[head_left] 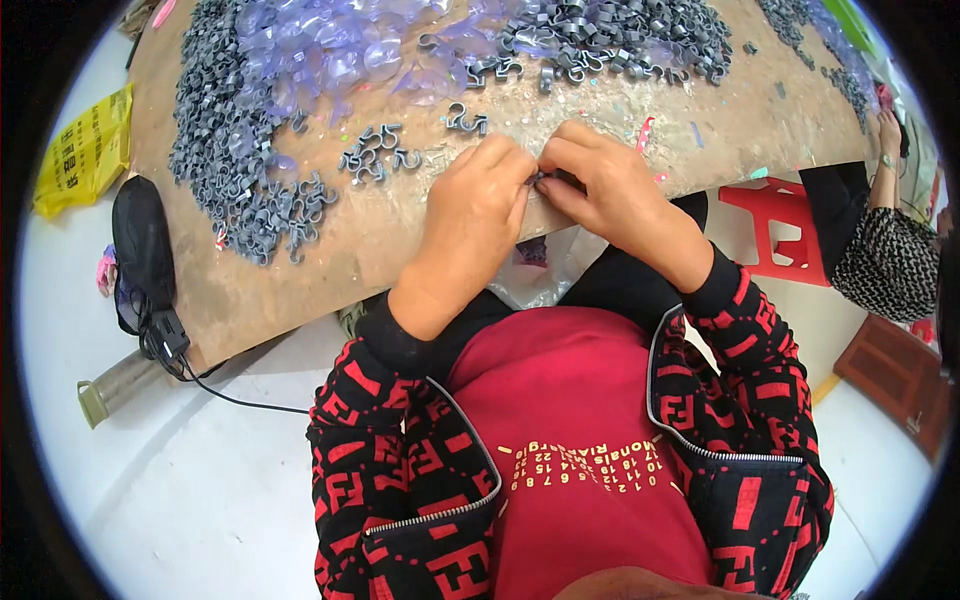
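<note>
At the near edge of the worktable (pixel 235 300), my left hand (pixel 475 205) and my right hand (pixel 612 190) meet with their fingertips pinched together. Between them is a small dark grey plastic clip (pixel 568 179), mostly hidden by the fingers. A loose pair of grey clips (pixel 466 120) lies just beyond my left hand, and a small group of curved grey clips (pixel 375 155) is to its left. Farther back, clear purple-tinted suction cups (pixel 340 50) are heaped between a left pile of grey clips (pixel 215 130) and a right pile of grey clips (pixel 620 40).
A yellow plastic bag (pixel 85 155) and a black pouch (pixel 145 240) with a cable are at the table's left side. A red stool (pixel 770 225) stands at the right, near another person's arm (pixel 885 165). Red scraps (pixel 645 133) lie on the tabletop.
</note>
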